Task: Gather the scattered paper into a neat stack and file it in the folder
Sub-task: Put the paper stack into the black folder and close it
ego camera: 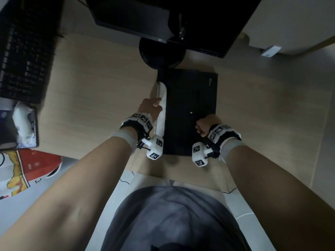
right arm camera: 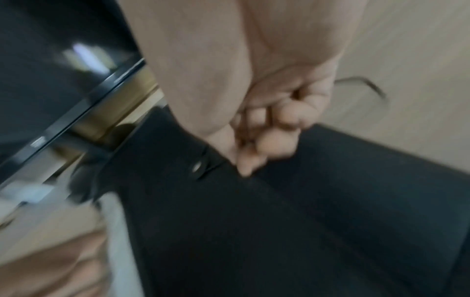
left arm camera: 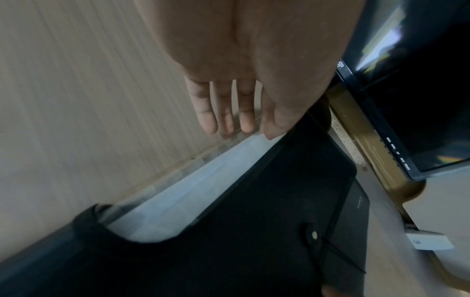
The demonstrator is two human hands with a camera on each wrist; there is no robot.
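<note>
black folder (ego camera: 190,109) flat on desk, white paper (ego camera: 161,107) protruding left

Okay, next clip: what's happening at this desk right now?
A person is filing paper in a black folder that lies on the desk in front of a monitor. The stack of paper is mostly inside, with a white strip showing along the folder's left edge. The left hand, fingers straight, is at that edge of the paper. The right hand, fingers curled, is on the folder's cover near its snap button; whether it pinches the cover is unclear. The folder is not yet closed.
</note>
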